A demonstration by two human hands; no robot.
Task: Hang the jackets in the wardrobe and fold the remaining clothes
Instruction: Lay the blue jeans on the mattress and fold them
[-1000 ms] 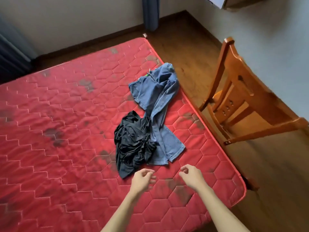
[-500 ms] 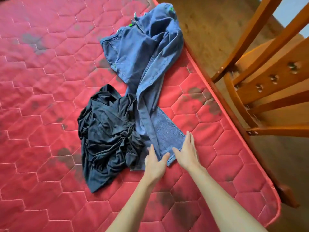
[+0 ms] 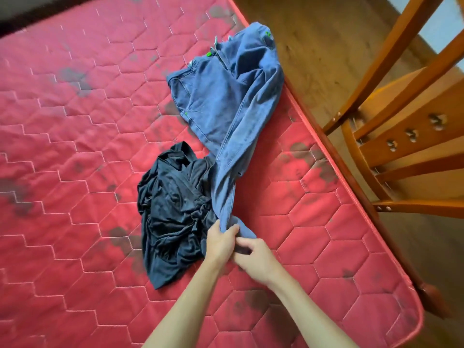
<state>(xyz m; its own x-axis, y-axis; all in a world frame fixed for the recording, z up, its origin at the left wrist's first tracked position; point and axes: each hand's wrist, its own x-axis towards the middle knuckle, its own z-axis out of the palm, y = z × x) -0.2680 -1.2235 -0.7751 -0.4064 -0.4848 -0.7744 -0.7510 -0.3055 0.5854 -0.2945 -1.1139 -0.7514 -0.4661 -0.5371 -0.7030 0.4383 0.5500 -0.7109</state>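
Blue denim jeans [image 3: 226,101] lie along the right edge of the red quilted mattress [image 3: 75,126], a crumpled black garment [image 3: 173,209] touching them further in. Fingers of the left hand [image 3: 221,243] and right hand [image 3: 258,257] grip the jeans' leg end.

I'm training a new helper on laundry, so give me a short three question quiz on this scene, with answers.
1. True or false: the black garment lies crumpled on the red mattress, beside the blue jeans.
2. What do the left hand and right hand grip? A) a leg end of the jeans B) the black garment C) a hanger
3. Fill in: a wooden ____ stands on the floor beside the mattress.
Key: 1 true; 2 A; 3 chair.
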